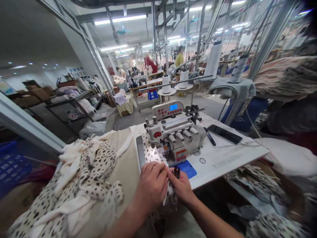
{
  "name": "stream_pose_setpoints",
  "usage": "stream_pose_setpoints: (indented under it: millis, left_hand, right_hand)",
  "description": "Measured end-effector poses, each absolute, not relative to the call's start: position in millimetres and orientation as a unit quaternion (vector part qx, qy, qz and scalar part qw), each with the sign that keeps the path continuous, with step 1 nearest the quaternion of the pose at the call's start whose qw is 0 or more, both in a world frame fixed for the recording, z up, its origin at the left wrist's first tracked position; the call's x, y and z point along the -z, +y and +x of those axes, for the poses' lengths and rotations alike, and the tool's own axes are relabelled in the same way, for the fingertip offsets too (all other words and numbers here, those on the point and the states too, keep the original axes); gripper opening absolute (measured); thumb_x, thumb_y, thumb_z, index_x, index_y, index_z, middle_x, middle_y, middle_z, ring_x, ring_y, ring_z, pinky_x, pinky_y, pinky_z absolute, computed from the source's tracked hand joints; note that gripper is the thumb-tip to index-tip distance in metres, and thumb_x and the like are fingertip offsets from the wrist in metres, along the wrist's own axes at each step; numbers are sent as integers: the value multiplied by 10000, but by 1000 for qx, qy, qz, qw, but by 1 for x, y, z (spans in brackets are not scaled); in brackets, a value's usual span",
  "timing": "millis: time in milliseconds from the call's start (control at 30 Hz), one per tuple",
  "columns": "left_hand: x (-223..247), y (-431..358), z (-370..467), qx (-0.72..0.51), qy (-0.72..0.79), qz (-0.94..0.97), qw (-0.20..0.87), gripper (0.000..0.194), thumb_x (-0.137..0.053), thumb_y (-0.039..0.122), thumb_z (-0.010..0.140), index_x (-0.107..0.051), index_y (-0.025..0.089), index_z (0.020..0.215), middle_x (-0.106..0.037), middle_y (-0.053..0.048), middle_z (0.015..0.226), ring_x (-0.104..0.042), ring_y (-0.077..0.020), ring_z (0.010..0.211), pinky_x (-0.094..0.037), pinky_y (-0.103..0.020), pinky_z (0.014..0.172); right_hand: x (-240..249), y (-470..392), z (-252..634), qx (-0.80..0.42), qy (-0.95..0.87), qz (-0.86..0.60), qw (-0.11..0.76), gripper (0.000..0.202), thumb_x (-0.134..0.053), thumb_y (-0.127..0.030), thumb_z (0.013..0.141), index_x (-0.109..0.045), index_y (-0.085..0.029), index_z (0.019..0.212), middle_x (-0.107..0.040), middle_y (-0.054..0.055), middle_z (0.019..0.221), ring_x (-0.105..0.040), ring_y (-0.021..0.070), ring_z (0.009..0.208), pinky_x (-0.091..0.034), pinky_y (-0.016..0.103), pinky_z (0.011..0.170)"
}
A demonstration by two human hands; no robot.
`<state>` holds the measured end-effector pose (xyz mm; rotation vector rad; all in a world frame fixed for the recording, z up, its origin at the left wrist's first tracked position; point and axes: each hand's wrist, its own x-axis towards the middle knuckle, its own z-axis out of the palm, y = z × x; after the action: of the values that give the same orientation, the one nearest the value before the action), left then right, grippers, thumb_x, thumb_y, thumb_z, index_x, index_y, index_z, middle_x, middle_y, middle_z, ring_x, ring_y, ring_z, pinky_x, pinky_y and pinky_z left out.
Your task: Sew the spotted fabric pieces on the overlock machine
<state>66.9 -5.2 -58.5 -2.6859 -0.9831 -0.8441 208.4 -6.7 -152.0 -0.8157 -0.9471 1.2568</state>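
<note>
Cream fabric with black spots (170, 195) hangs at the front of a white overlock sewing machine (174, 134), part of it lying under the lit needle area. My left hand (152, 183) is closed on this fabric, fingers bent over its edge just before the presser foot. Close beside it, my right hand (182, 187) pinches the fabric edge between thumb and fingers. Small black thread snips (176, 172) stick up from the right hand; their lower part is hidden by the fingers.
Spotted fabric pieces (99, 162) are heaped on the left. On the white table (228, 162) lie a phone (224, 134), a black cutter (210, 136) and a blue plate (187, 169). Thread cones (165, 84) stand behind. More fabric (262, 188) fills a box at lower right.
</note>
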Motion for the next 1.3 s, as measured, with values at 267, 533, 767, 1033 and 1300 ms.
stream_pose_setpoints:
  millis: [267,533,767,1033,1300]
  left_hand:
    - [59,-6,63,263,-335,-901,82,298,-571,188,903,-637,151,1191,-645,-109,1174,-532,-272,1127,-398,-469,1012]
    - [61,-6,60,262,-337,-901,73,324,-551,166,904,-625,152,1219,-637,-108,1205,-524,-285,1142,-384,-488,1020]
    - [55,-2,54,301,-359,-881,71,326,-535,129,903,-613,163,1218,-646,-116,1165,-537,-283,1139,-413,-492,1008]
    - [58,5,54,307,-343,-887,40,236,-537,130,903,-642,187,1107,-655,-107,1180,-572,-263,1161,-488,-457,1005]
    - [53,25,48,301,-357,-884,37,226,-544,178,922,-668,213,1108,-665,-94,1234,-578,-258,1233,-473,-511,1076]
  right_hand:
    - [149,-9,209,-523,-446,-370,626,348,-671,-514,881,-707,-171,832,-656,31,767,-564,178,718,-486,293,710]
    - [153,-8,208,-516,-436,-384,630,333,-735,-504,827,-727,-172,846,-685,42,784,-599,191,729,-506,314,733]
    - [150,-10,208,-509,-469,-397,602,362,-733,-522,820,-749,-162,857,-721,44,796,-628,201,735,-524,316,740]
    - [148,-9,209,-501,-479,-410,593,381,-753,-515,800,-771,-159,933,-766,90,906,-678,259,814,-547,379,800]
    - [142,-9,210,-492,-487,-426,582,380,-747,-524,796,-781,-155,878,-764,79,811,-674,237,727,-544,350,719]
